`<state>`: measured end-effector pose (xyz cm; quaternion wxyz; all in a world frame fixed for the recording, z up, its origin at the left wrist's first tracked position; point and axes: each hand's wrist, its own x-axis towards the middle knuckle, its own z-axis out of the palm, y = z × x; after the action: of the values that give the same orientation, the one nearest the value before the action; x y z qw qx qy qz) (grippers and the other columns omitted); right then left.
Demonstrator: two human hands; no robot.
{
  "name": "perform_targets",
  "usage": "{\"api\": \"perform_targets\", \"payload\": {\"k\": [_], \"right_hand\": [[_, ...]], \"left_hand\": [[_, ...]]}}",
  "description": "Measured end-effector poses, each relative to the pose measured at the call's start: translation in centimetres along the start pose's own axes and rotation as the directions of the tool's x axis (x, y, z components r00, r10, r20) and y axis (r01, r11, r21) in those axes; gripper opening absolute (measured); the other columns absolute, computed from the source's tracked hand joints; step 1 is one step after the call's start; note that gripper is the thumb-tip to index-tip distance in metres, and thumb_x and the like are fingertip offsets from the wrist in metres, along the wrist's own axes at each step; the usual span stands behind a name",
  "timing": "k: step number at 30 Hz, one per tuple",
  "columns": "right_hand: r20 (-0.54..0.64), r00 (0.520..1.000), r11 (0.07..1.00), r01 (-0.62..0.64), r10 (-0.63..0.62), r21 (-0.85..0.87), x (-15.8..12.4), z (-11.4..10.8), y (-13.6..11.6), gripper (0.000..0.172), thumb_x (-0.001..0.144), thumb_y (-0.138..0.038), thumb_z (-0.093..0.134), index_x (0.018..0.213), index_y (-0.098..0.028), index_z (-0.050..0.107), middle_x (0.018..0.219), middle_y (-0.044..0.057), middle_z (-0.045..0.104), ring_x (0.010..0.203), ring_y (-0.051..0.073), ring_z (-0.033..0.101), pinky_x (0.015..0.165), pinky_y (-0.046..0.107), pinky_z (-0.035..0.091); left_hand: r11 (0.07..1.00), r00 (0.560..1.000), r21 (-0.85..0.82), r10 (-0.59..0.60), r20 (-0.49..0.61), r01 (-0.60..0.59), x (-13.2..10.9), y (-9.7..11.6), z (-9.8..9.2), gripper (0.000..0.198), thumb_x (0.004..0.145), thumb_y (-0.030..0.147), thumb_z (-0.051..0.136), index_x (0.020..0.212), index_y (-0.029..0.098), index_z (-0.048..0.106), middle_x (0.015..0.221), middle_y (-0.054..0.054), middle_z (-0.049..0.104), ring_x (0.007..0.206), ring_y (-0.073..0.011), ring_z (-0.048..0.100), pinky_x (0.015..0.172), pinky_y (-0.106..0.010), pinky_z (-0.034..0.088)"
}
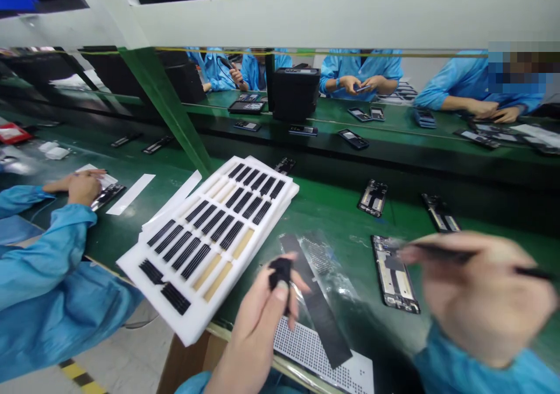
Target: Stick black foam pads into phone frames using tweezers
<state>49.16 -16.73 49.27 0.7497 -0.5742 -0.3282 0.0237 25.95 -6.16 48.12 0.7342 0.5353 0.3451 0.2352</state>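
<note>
My left hand (pixel 258 318) is closed, pinching a small black part (pixel 280 271) between thumb and fingers; its exact kind is not clear. On the right, my right hand (pixel 485 295) is smeared by motion, its fingers closed round a slim dark tool (pixel 446 253) that looks like tweezers. The tool's tip is near an opened phone frame (pixel 396 277) lying on the green bench. Under and beside my left hand lie a black strip (pixel 321 306) and a white sheet with rows of small dots (pixel 301 350). Left of them, a white foam tray (pixel 192 324) holds several black strips in slots, some slots bare.
More phone frames (pixel 373 198) lie on the green bench (pixel 324 192). A green post (pixel 168 108) rises behind the tray. At left a co-worker's hands (pixel 85 187) work on a phone part beside a white strip (pixel 131 194). Several people in blue sit across the line.
</note>
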Motion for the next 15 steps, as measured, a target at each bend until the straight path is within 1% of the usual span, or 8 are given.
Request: {"api": "perform_targets", "payload": {"k": [1,2,4,6,8,9,12,15], "right_hand": [[-0.152,0.988,0.999,0.025,-0.02,0.031,1.0,0.0,0.6,0.017,0.094,-0.037,0.066,0.087,-0.026,0.077,0.078,0.003,0.071,0.067,0.02,0.072,0.065,0.035,0.059],[-0.223,0.974,0.997,0.043,-0.029,0.059,1.7,0.2,1.5,0.015,0.094,-0.034,0.067,0.087,-0.025,0.076,0.078,0.002,0.07,0.068,0.018,0.072,0.066,0.032,0.058],[-0.136,0.989,0.995,-0.038,0.051,0.092,2.0,1.8,4.2,0.015,0.092,-0.036,0.07,0.085,-0.023,0.073,0.074,0.0,0.071,0.066,0.017,0.071,0.063,0.03,0.058],[0.125,0.958,0.965,-0.262,0.259,0.004,0.7,4.3,7.6,0.027,0.093,-0.047,0.066,0.089,-0.02,0.07,0.075,0.003,0.075,0.067,0.019,0.073,0.062,0.032,0.058],[0.296,0.866,0.915,-0.392,0.402,-0.096,-1.1,6.7,11.0,0.041,0.091,-0.058,0.063,0.09,-0.017,0.069,0.073,0.007,0.075,0.066,0.02,0.073,0.061,0.032,0.058],[0.327,0.836,0.897,-0.423,0.441,-0.127,-2.0,7.7,12.4,0.047,0.089,-0.062,0.062,0.089,-0.016,0.068,0.071,0.008,0.075,0.065,0.021,0.072,0.06,0.032,0.058],[0.303,0.817,0.871,-0.467,0.491,-0.153,-3.2,8.8,15.7,0.054,0.086,-0.068,0.061,0.09,-0.015,0.065,0.069,0.008,0.074,0.062,0.019,0.071,0.06,0.031,0.058],[0.29,0.804,0.855,-0.489,0.519,-0.172,-3.2,8.5,17.3,0.053,0.088,-0.067,0.06,0.092,-0.015,0.065,0.071,0.008,0.075,0.061,0.019,0.071,0.061,0.031,0.059]], "left_hand": [[0.98,0.991,0.193,0.072,-0.116,-0.049,0.2,-0.8,-0.8,0.039,0.103,0.036,0.045,0.139,0.02,0.048,0.099,-0.007,0.062,0.08,-0.0163,0.057,0.08,-0.031,0.049],[0.922,0.968,0.38,0.157,-0.194,-0.074,0.6,-1.8,-1.5,0.041,0.103,0.035,0.044,0.142,0.021,0.044,0.108,-0.008,0.062,0.09,-0.0184,0.059,0.088,-0.033,0.049],[0.733,0.949,0.675,0.266,-0.17,-0.085,1.7,-4.1,-2.4,0.041,0.103,0.031,0.041,0.142,0.019,0.042,0.12,-0.012,0.06,0.108,-0.022,0.06,0.097,-0.038,0.048],[0.489,0.957,0.863,0.289,-0.021,-0.129,3.1,-6.3,-2.8,0.036,0.103,0.019,0.035,0.138,0.016,0.046,0.119,-0.013,0.061,0.109,-0.0222,0.061,0.093,-0.037,0.052],[0.317,0.96,0.933,0.266,0.085,-0.17,4.4,-7.9,-2.8,0.043,0.097,0.004,0.032,0.134,0.015,0.051,0.12,-0.013,0.062,0.108,-0.0229,0.062,0.091,-0.037,0.054],[0.264,0.96,0.947,0.255,0.113,-0.182,5.0,-8.4,-2.8,0.051,0.092,-0.002,0.032,0.135,0.015,0.052,0.126,-0.014,0.061,0.111,-0.0238,0.061,0.092,-0.038,0.054],[0.081,0.957,0.974,0.22,0.191,-0.213,6.4,-8.8,-2.8,0.078,0.074,-0.014,0.034,0.145,0.016,0.046,0.154,-0.013,0.045,0.118,-0.0269,0.057,0.094,-0.042,0.054],[-0.141,0.95,0.962,0.173,0.258,-0.235,7.9,-8.7,-2.8,0.09,0.068,-0.015,0.037,0.152,0.017,0.038,0.164,-0.011,0.031,0.112,-0.0253,0.06,0.084,-0.037,0.058]]}}
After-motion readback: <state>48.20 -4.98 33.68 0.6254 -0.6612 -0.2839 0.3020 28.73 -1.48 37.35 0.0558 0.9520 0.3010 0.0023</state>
